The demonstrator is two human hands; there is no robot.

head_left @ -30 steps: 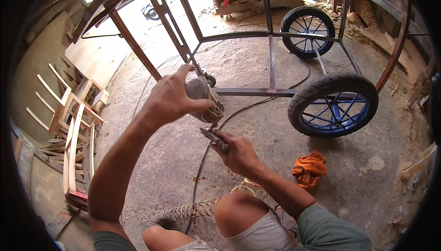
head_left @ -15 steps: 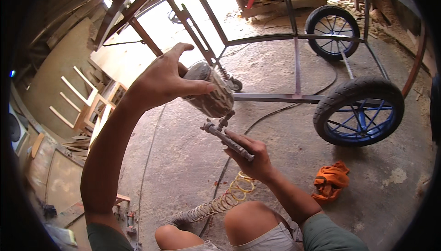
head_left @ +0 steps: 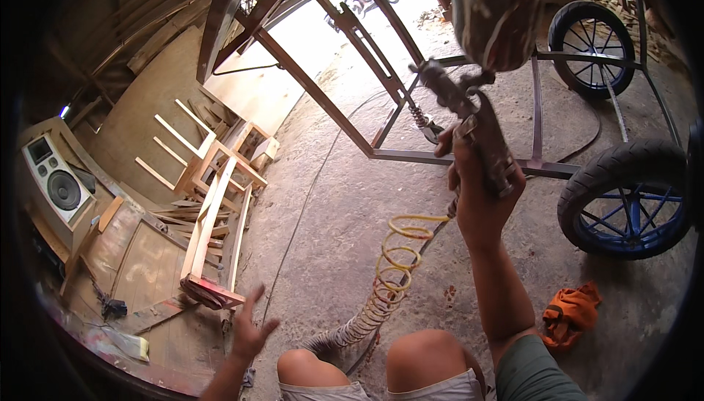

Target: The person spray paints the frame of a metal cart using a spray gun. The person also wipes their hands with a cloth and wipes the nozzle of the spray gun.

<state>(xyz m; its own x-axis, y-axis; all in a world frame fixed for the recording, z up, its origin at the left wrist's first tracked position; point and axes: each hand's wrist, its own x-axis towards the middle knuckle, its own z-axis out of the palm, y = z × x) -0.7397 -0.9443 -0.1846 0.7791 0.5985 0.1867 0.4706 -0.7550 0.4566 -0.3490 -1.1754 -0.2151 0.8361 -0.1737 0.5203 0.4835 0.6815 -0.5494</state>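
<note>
Spray gun of grey metal (head_left: 490, 137) is gripped by the right hand (head_left: 481, 194), streaked cup (head_left: 497, 16) uppermost, likely against spills. Left hand (head_left: 250, 331) is empty.

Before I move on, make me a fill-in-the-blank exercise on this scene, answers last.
Of the spray gun and the orange cloth, the right hand holds the ____.
The left hand holds ____.
The coiled hose has upper loops coloured ____.
The nearer large wheel has spokes coloured ____.

Missing words: spray gun; nothing; yellow; blue.
</note>
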